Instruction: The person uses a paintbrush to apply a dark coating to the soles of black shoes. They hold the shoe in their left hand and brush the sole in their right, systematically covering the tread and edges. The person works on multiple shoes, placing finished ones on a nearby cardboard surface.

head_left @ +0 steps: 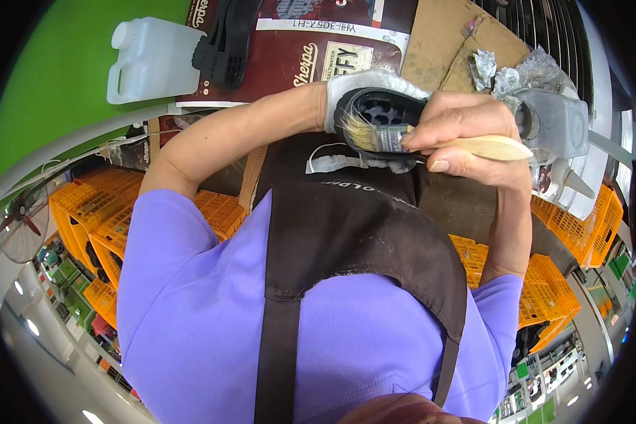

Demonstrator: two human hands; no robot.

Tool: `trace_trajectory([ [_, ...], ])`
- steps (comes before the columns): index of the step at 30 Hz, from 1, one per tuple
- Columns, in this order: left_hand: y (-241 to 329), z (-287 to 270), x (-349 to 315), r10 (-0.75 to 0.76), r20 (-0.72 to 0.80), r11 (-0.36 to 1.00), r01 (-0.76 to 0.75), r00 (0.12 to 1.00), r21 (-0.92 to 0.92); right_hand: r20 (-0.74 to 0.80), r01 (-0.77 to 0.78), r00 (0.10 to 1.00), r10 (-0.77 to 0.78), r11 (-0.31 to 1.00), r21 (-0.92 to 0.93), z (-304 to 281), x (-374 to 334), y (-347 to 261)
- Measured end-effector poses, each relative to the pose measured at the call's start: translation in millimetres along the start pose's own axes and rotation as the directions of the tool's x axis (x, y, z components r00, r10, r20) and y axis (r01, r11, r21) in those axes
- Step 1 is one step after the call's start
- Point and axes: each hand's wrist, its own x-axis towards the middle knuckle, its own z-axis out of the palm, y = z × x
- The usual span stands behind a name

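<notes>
My left hand [340, 86], in a white glove, holds a black shoe sole [401, 109] in front of my dark apron. The sole's hollow side, with a grid of ribs, faces up; most of the left fingers are hidden beneath it. My right hand [466, 127] is bare and closed around a flat paintbrush [392, 138] with a pale wooden handle and a metal band. The brush's light bristles lie over the left end of the sole, apparently touching its inside. Another black sole [226, 46] lies on the bench at the back left.
A white plastic jug [155, 60] stands at the far left, beside a dark red printed box [283, 67]. Cardboard [438, 42], crumpled foil [505, 81] and a clear plastic container [562, 124] are at the far right. Orange crates [548, 293] flank me on both sides.
</notes>
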Motion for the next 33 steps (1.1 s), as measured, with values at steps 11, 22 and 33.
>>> trace_trajectory([
  [11,-3,-23,6,-0.048,-0.156,0.956,0.09,0.987,0.278,0.234,-0.16,0.963,0.131,0.981,0.111,-23,9,9],
  [22,6,-9,2,-0.155,-0.095,0.971,0.134,0.983,-0.199,0.185,-0.291,0.941,0.282,0.956,0.027,-44,-31,4],
  [33,16,40,23,0.696,-0.22,0.635,-0.443,0.683,0.633,-0.684,0.117,0.727,-0.069,0.993,0.024,-23,-69,-3],
])
